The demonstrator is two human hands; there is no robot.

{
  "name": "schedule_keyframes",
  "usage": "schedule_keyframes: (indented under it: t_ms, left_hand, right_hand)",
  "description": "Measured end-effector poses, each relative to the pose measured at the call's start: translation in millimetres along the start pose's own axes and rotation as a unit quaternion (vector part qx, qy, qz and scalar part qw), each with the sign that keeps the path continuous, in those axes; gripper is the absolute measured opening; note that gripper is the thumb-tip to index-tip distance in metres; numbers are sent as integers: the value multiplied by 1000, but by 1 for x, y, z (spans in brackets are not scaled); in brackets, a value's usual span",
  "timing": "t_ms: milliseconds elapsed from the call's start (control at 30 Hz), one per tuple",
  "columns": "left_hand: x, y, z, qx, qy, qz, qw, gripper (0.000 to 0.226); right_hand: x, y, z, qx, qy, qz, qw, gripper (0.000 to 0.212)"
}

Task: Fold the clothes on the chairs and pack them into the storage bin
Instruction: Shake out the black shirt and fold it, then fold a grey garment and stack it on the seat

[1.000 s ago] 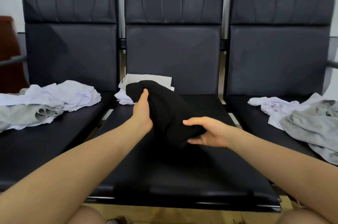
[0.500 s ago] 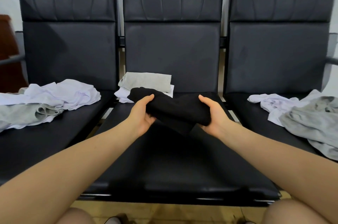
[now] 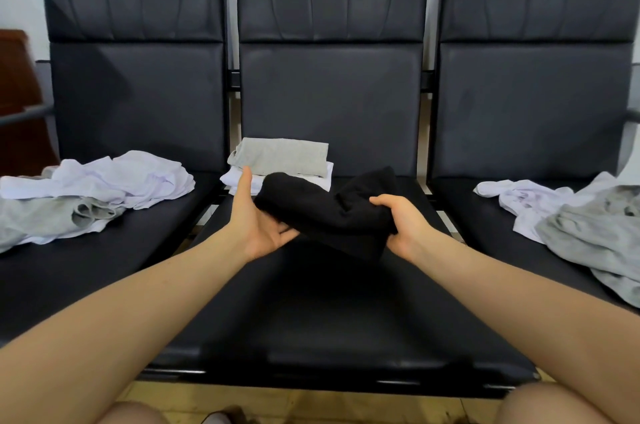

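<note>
Since a moment ago the left hand (image 3: 258,221) has rolled palm up, its thumb now pointing straight up and its fingers flat under the near-left end of the black garment (image 3: 329,210), where before it curled over the top. Meanwhile the right hand (image 3: 403,226) has gone from cupping the bundle's end to curling its fingers over it, bunching the cloth at that side.

From the head camera, the black garment hangs between the two hands, lifted just above the seat of the middle chair (image 3: 332,302), a loose, half-folded roll. So the left hand is spread and supporting, the right one gripping.

Behind it, at the back-left corner of the same seat, sits a folded stack (image 3: 280,160): a grey piece on top of white ones. On the left chair (image 3: 135,77) lies a rumpled heap of white and grey clothes (image 3: 93,191). On the right chair (image 3: 533,77) another crumpled pile of white and grey clothes (image 3: 575,216) spreads toward the seat's outer edge. No storage bin shows here.
</note>
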State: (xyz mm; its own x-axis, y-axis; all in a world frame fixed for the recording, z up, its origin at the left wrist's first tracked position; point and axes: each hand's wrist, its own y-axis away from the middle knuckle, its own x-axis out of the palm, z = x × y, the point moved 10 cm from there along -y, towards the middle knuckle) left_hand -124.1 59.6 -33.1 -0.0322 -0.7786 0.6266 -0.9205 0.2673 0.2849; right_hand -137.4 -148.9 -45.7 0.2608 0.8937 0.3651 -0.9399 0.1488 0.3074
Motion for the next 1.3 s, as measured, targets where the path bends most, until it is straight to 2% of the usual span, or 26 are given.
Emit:
schedule_keyframes:
  t_ms: [67,167,267,333,433,567,667,733,833,867,900,1000,1067,1133,1167,1267,1300]
  left_hand:
    - [-6,1,4,-39,-23,-37,998,63]
    - [-22,-4,14,-83,-112,-101,985,35]
    - [-15,-16,22,-87,-194,-100,972,3]
    - [1,-29,17,-54,-232,-88,967,14]
    - [25,-60,-1,31,-289,-86,953,16]
    - [62,-112,-10,120,-340,-77,929,33]
    - [84,-153,-11,182,-378,-72,905,34]
    - [82,-178,-4,208,-442,-87,868,34]
    - [72,-198,9,246,-626,-140,726,38]
    - [69,-199,12,261,-649,-151,699,41]
    - [68,-197,15,270,-654,-155,690,45]
    - [73,-185,13,278,-659,-166,679,47]
    - [81,-169,14,252,-685,-175,661,46]
    - [93,-152,19,220,-709,-170,649,44]
    - [101,-142,23,207,-710,-155,655,41]
    - [133,-108,42,206,-669,-76,710,20]
    - [145,-94,51,206,-656,-51,725,30]
  right_hand:
    - [-4,-2,5,-15,14,-3,1000,24]
    - [-4,-7,14,-49,59,13,997,20]
    - [-9,-18,25,-75,101,6,992,24]
    - [-18,-32,39,-92,128,-16,987,26]
    - [-35,-54,67,-127,185,-65,972,40]
    - [-54,-88,107,-191,230,-135,945,52]
    - [-66,-123,127,-232,246,-174,925,66]
    - [-75,-145,122,-227,336,-186,895,64]
    - [-82,-170,88,-172,583,-165,776,50]
    - [-82,-172,80,-178,617,-158,750,50]
    - [-83,-172,77,-191,624,-154,742,50]
    - [-80,-163,84,-191,633,-142,736,49]
    - [-83,-149,90,-174,651,-143,725,47]
    - [-87,-131,94,-174,640,-135,736,42]
    - [-89,-120,96,-182,626,-128,747,37]
    - [-102,-73,98,-197,604,-111,764,27]
    - [-110,-56,98,-199,599,-112,768,26]
